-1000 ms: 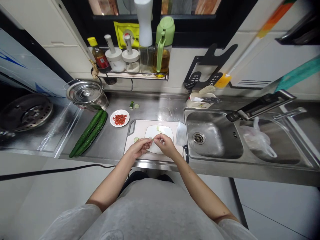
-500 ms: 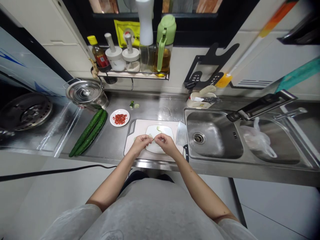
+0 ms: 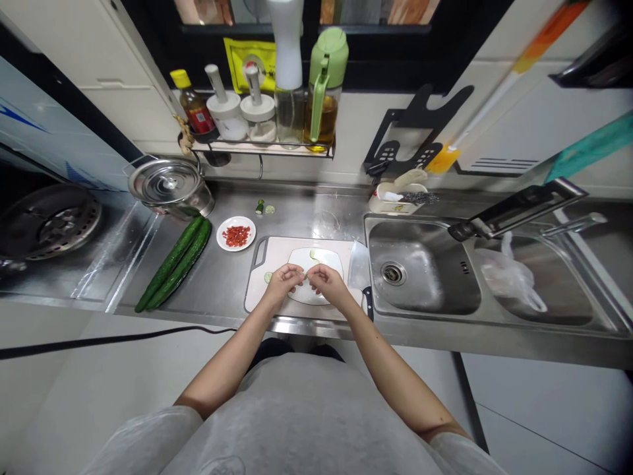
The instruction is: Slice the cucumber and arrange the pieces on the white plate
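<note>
My left hand (image 3: 283, 280) and my right hand (image 3: 326, 282) meet over a white plate (image 3: 324, 258) that lies on a pale cutting board (image 3: 271, 254). Both hands are closed in a pinch on a thin pale-green cucumber slice (image 3: 302, 282) held between their fingertips. Another cucumber slice (image 3: 313, 253) lies on the plate's far side, and one slice (image 3: 268, 277) rests on the board left of my left hand. A cleaver (image 3: 359, 269) lies along the board's right edge, its black handle towards me.
Two whole cucumbers (image 3: 175, 262) lie on the steel counter at left, beside a small dish of chopped red chilli (image 3: 236, 234) and a lidded steel pot (image 3: 168, 185). A double sink (image 3: 425, 274) sits to the right. A rack of bottles (image 3: 262, 112) hangs behind.
Both hands have stayed together over the plate, shifting slightly away from me and closing more tightly on the slice. The slice on the board is uncovered again.
</note>
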{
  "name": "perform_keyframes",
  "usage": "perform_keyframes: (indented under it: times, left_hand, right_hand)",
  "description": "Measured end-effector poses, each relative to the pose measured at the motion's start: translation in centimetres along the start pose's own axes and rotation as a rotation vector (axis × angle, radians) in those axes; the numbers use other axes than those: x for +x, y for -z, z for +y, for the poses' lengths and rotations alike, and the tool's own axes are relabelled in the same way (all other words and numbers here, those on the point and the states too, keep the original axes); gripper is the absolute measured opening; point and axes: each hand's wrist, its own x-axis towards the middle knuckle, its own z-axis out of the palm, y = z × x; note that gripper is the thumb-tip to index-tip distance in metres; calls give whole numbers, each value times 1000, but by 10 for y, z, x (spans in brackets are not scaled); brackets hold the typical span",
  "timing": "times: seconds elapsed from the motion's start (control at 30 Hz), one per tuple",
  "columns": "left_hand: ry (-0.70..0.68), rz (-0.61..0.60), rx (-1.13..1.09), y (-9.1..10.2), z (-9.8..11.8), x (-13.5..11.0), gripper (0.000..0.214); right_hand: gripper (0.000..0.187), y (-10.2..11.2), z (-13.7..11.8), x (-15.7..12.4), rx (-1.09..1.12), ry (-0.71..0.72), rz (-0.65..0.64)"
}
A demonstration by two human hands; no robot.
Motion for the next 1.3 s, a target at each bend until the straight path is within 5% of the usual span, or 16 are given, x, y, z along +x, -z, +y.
perform_keyframes:
  times: [0.27, 0.6, 0.87, 1.3]
  left_hand:
    - [34, -47, 3, -9, -9, 10, 48]
    - [-154, -43, 70, -12, -16, 14, 42]
    - [-163, 8, 124, -9, -28, 27, 37]
    - [-83, 156, 806, -19, -25, 85, 23]
  right_hand:
    - [22, 20, 19, 14, -132, 47, -46]
    - [19, 17, 20, 14, -79, 7, -11]
    - [23, 27, 30, 26, -150, 11, -6]
    - [11, 53, 37, 86, -677, 121, 92]
